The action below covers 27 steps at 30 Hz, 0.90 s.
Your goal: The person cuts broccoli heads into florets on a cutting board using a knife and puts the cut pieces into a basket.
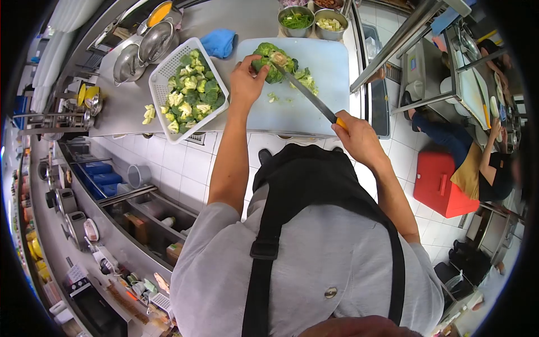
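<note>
My left hand grips the left side of a green broccoli head on the white cutting board. In my right hand is the yellow handle of a long knife. The blade points up and left, its tip at the pale cut stem of the broccoli. Loose florets and small crumbs lie on the board beside the head and under the blade. Left of the board, a white perforated basket holds many cut florets.
A blue cloth lies between basket and board. Metal bowls of cut vegetables stand behind the board. Strainers and a loose floret piece are at the left. Another person sits on a red box at the right.
</note>
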{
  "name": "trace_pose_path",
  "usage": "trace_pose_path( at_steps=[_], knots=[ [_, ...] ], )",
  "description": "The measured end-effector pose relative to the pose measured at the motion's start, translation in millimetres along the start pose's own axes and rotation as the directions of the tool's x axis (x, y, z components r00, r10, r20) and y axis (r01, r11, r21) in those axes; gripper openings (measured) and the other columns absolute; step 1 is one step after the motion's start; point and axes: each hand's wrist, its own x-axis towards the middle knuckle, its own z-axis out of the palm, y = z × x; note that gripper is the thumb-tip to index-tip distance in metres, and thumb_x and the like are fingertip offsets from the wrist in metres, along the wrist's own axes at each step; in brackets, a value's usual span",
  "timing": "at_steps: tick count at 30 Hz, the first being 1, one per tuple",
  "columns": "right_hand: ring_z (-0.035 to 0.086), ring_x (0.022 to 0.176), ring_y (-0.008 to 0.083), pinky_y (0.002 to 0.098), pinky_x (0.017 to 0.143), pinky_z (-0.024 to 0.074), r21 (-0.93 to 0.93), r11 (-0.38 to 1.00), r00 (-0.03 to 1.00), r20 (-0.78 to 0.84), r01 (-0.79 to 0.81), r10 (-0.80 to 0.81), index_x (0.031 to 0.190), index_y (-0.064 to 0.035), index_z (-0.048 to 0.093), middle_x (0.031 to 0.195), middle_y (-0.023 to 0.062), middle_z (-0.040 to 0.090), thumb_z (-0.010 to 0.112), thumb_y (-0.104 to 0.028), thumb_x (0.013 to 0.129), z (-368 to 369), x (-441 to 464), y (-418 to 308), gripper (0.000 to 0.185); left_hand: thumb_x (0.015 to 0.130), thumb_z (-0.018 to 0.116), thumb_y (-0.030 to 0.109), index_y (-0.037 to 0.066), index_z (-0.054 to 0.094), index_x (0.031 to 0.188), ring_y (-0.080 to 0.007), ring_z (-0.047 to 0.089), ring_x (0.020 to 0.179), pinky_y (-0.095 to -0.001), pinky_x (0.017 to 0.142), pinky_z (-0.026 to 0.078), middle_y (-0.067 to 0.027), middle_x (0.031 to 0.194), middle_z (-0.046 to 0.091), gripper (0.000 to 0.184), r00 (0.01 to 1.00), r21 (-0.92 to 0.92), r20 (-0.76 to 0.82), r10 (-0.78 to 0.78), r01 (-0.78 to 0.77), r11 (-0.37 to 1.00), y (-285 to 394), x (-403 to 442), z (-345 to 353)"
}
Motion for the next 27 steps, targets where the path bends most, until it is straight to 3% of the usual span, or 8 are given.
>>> trace_pose_path(
  at_steps=[6, 9, 18, 24, 27],
  knots=[
    [0.066, 0.088, 0.0467, 0.0560, 0.078, 0.0485, -0.020, 0.999, 0.999, -0.035, 0.027, -0.028, 0.108, -0.0005, 0.058, 0.087, 0.0238, 0.068, 0.062, -0.020, 0.104, 4, 7, -4, 0.021, 0.088, 0.084, 0.029, 0.012, 0.076, 0.119, -0.0265, 0.065, 0.074, -0.0408, 0.071, 0.055, -0.0140, 0.086, 0.067, 0.037, 0.999, 0.021, -0.017, 0.028, -0.027, 0.999, 6, 1, -1],
    [0.067, 0.088, 0.0464, 0.0560, 0.079, 0.0489, -0.077, 0.997, 0.998, -0.051, 0.030, -0.034, 0.108, -0.0004, 0.057, 0.087, 0.0240, 0.068, 0.062, -0.019, 0.104, 0, 6, -9, 0.020, 0.089, 0.084, 0.030, 0.012, 0.077, 0.117, -0.0266, 0.065, 0.070, -0.0413, 0.068, 0.054, -0.0133, 0.081, 0.066, 0.034, 0.999, 0.144, -0.031, -0.017, 0.022, 0.989, 15, 3, -1],
    [0.068, 0.089, 0.0466, 0.0560, 0.080, 0.0510, -0.131, 0.991, 0.999, -0.028, 0.031, -0.035, 0.113, -0.0001, 0.058, 0.093, 0.0236, 0.070, 0.060, -0.020, 0.105, -4, 6, -14, 0.021, 0.091, 0.081, 0.028, 0.012, 0.076, 0.110, -0.0274, 0.066, 0.065, -0.0427, 0.065, 0.054, -0.0126, 0.072, 0.067, 0.026, 0.999, 0.012, -0.021, -0.026, 0.026, 1.000, 10, 8, 5],
    [0.070, 0.087, 0.0468, 0.0554, 0.081, 0.0538, -0.247, 0.969, 0.999, -0.042, 0.022, -0.034, 0.116, 0.0019, 0.057, 0.094, 0.0244, 0.069, 0.056, -0.017, 0.106, 6, 9, -23, 0.021, 0.091, 0.081, 0.029, 0.011, 0.074, 0.106, -0.0284, 0.068, 0.067, -0.0430, 0.065, 0.055, -0.0135, 0.070, 0.068, 0.025, 1.000, 0.053, -0.021, -0.008, 0.010, 0.999, 11, 9, 4],
    [0.071, 0.086, 0.0442, 0.0530, 0.079, 0.0550, -0.325, 0.945, 0.999, -0.015, 0.044, -0.051, 0.114, 0.0025, 0.057, 0.091, 0.0239, 0.069, 0.055, -0.016, 0.106, 1, 8, -33, 0.020, 0.091, 0.083, 0.033, 0.011, 0.074, 0.107, -0.0231, 0.064, 0.058, -0.0389, 0.059, 0.051, -0.0095, 0.065, 0.066, 0.029, 0.998, 0.094, -0.055, -0.002, 0.008, 0.996, 8, 9, 9]
  ],
)
